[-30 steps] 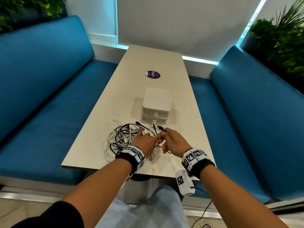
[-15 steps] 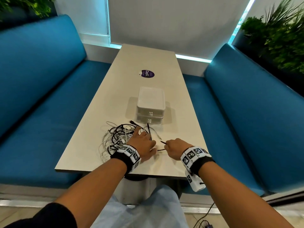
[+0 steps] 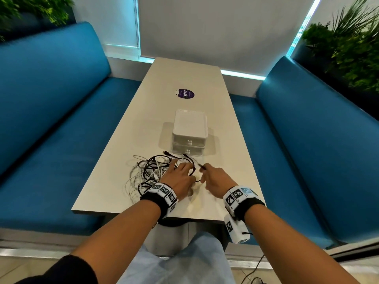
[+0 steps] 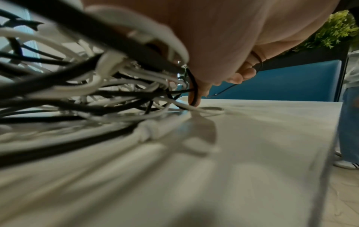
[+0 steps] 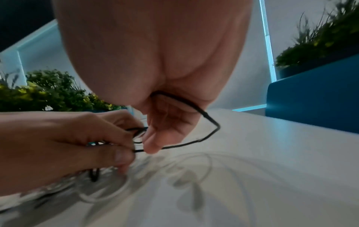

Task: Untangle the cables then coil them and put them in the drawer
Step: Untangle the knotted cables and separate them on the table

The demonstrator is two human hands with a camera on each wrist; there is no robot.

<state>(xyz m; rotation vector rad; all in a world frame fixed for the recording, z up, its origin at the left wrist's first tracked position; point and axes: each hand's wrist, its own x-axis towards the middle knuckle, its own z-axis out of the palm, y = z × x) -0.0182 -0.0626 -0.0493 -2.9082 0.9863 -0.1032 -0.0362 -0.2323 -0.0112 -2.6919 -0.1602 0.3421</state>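
Observation:
A tangle of black and white cables (image 3: 150,173) lies on the table's near left part (image 4: 77,95). My left hand (image 3: 185,173) rests on the tangle's right side, fingers curled, and pinches a thin black cable (image 5: 210,123). Just to its right, my right hand (image 3: 205,171) pinches the same thin black cable (image 3: 195,180), whose free end (image 3: 202,166) pokes out above the knuckles. In the right wrist view the cable loops from my right hand (image 5: 152,145) to my left hand (image 5: 124,155). Behind the hands stands a white two-drawer unit (image 3: 189,132), both drawers closed.
The pale table (image 3: 184,78) is long and narrow, with a purple sticker (image 3: 185,93) farther back. Blue benches (image 3: 61,119) flank it on both sides (image 3: 307,130). Plants (image 3: 348,48) stand behind the backrests. The table's near edge (image 3: 143,213) lies under my wrists.
My right hand pulled the thin black cable back towards me and to the right, then came forward again close to the left hand. The left hand stayed on the tangle.

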